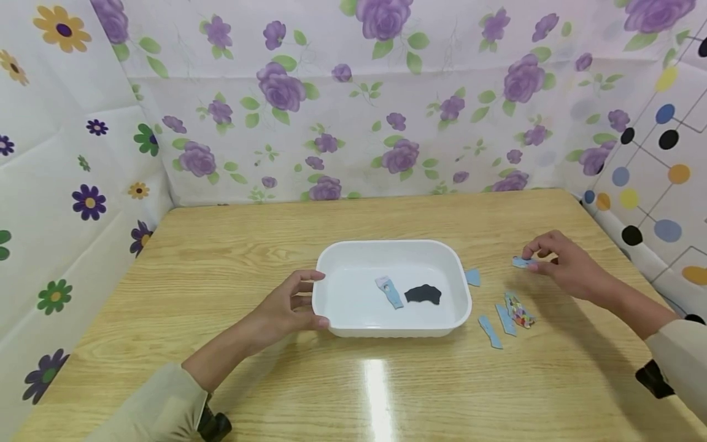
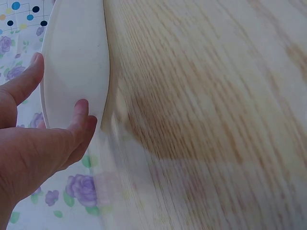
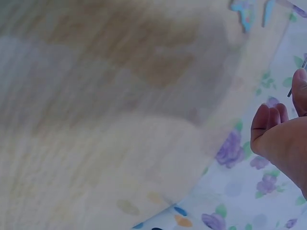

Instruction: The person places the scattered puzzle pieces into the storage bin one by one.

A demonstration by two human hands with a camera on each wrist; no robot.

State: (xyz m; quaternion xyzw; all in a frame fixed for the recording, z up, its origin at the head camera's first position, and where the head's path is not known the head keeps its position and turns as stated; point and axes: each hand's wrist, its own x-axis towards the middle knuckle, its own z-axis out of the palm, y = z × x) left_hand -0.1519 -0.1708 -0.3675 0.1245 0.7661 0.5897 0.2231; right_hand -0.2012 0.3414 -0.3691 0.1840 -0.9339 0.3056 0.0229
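My left hand [image 1: 282,310] holds the left end of a white plastic tray [image 1: 326,301], fingers and thumb at its rim and outer wall. In the tray lie a light-blue picture piece [image 1: 392,293] and a black, jagged-edged piece [image 1: 423,294]. Right of the tray, my right hand [image 1: 566,264] pinches a small flat light-blue picture piece [image 1: 519,262] between thumb and fingers, close over the table. Its thin dark edge [image 3: 289,92] shows by the thumb in the right wrist view.
On the wooden table [image 1: 248,245], right of the tray, lie a colourful piece [image 1: 518,310], two blue strips, one nearer [image 1: 490,332] and one beside it [image 1: 505,320], and a blue piece [image 1: 473,277] against the tray's side. Flower-patterned sheets [image 1: 331,123] hang behind the table.
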